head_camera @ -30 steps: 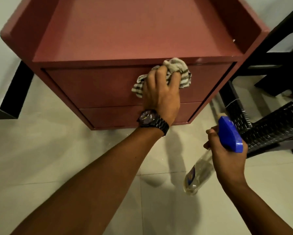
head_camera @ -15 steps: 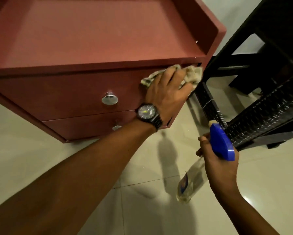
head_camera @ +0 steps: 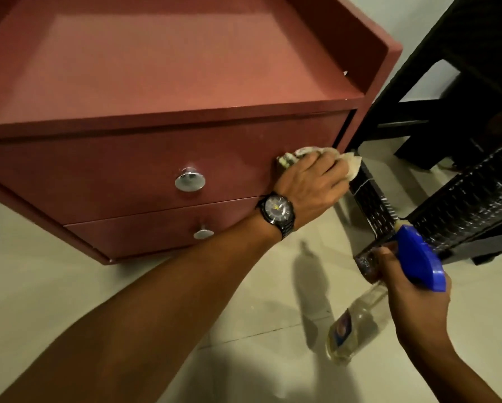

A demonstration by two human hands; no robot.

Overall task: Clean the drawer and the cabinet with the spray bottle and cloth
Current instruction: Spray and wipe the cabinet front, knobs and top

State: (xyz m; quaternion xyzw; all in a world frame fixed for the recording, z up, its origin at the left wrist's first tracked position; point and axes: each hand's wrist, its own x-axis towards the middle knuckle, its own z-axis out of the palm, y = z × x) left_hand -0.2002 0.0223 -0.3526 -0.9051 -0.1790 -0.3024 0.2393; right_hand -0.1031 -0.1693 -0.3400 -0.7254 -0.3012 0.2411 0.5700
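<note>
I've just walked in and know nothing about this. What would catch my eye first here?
Probably the left hand, wearing a dark wristwatch, pressing a cloth against the right end of the red cabinet's top drawer. Next, at lower right, the right hand gripping a clear spray bottle with a bright blue trigger head, held over the pale tiled floor.

Left hand (head_camera: pixel 310 187) outstretched; right hand (head_camera: pixel 412 298) curled

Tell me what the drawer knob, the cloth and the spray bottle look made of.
Knob: polished metal or chrome plating, mirror glints. Cloth: soft woven fabric, crumpled, striped edge. Spray bottle: clear plastic body, see-through; blue glossy plastic trigger head.
</note>
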